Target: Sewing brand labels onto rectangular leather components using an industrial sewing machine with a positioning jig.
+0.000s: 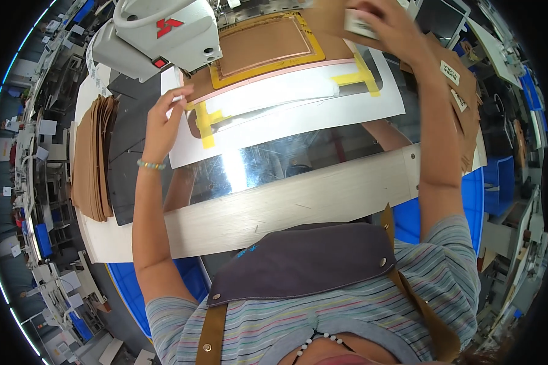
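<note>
My right hand point(393, 30) is raised at the far right, its fingers closed on a brown panel point(332, 23) with a white label, partly blurred. At the far left, the fingers of my left hand point(165, 118) are pinched together by the left end of a brown sheet point(256, 56); what they hold, if anything, is too small to make out. A yellow-edged frame point(273, 76) lies on that sheet. Below it sits a white sheet point(274, 129), with yellow tape strips point(204, 125) at its inner edges.
A white sewing machine head point(170, 39) stands at the far left. Brown panels are stacked at the left point(94, 158), and labelled brown pieces point(466, 109) lie at the right. The shiny metal plate point(268, 164) meets a pale table edge point(286, 210). Blue bins point(472, 201) stand below.
</note>
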A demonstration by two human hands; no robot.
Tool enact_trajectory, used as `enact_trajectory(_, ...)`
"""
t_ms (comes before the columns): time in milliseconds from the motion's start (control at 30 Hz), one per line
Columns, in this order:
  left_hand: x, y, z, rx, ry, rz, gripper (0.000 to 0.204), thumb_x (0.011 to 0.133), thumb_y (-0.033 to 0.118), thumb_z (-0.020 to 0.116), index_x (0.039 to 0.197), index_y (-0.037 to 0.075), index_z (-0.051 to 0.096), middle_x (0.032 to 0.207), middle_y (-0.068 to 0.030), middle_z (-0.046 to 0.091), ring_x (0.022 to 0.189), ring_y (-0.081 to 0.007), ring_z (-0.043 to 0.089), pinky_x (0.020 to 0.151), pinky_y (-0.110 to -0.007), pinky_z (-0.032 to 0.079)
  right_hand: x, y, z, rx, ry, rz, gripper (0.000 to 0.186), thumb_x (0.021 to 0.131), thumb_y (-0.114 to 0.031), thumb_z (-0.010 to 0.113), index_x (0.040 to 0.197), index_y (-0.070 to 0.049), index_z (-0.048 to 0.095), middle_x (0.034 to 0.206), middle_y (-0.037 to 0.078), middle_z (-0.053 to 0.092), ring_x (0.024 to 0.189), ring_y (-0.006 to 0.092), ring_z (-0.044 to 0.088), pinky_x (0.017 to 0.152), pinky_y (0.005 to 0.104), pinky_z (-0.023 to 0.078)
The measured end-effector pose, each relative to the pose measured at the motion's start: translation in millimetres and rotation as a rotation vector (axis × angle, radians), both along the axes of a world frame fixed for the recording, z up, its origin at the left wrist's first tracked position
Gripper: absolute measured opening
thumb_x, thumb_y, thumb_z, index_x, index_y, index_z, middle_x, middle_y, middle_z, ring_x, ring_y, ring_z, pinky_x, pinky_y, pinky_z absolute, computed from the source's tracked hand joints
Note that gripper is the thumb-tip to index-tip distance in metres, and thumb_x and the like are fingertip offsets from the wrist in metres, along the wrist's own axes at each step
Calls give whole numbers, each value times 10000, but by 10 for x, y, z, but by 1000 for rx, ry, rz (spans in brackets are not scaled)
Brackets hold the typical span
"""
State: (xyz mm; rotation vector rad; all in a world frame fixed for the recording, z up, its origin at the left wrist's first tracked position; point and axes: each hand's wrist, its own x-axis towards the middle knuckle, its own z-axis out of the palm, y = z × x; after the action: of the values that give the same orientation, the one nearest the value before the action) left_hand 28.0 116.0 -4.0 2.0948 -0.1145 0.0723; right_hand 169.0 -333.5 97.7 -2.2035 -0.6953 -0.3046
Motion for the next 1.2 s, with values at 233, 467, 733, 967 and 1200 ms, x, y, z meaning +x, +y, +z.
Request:
enact_trajectory(233, 717, 38, -350, 600, -374, -55, 372, 1077, 205, 518, 1284, -62, 675, 1373, -252, 639, 1410, -456, 454, 1202, -488, 351, 711, 1375, -834, -453, -460, 196, 177, 943, -179, 735, 1098, -116, 793, 1026, 41, 733, 1034, 281, 675, 928, 413, 532)
enact_trajectory(467, 948, 3, -294, 688, -374, -203, 418, 1094, 301, 523, 1357, 12, 670, 1426, -285, 567, 1366, -459, 452, 1190, -489, 355, 748, 1650, -921, -485, -469, 273, 144, 925, -160, 740, 1037, -105, 812, 1032, 61, 748, 1010, 310, 700, 899, 440, 543)
enact_trajectory(733, 1038, -81, -183, 280, -162, -209, 341, 1049, 267, 634, 1227, -9, 723, 1205, -259, 716, 1095, -426, 660, 993, -425, 521, 700, 1686, -1000, -451, -146, 275, 195, 944, -152, 723, 1111, -84, 799, 1045, 116, 773, 941, 335, 724, 849, 419, 570)
enact_trajectory(967, 1143, 31, -319, 370, -289, -275, 323, 1034, 282, 669, 1230, 40, 755, 1244, -241, 692, 1125, -436, 637, 1017, -416, 509, 679, 1653, -1046, -388, -90, 247, 227, 966, -174, 706, 1162, -92, 784, 1130, 75, 765, 995, 292, 727, 895, 397, 562)
enact_trajectory(1200, 1215, -94, -443, 259, -257, -257, 308, 1019, 254, 679, 1278, 113, 770, 1261, -206, 703, 1164, -385, 645, 1040, -392, 499, 531, 1529, -1148, -345, -190, 415, 331, 932, -40, 632, 1212, -121, 787, 1295, 117, 703, 1194, 307, 659, 986, 398, 538)
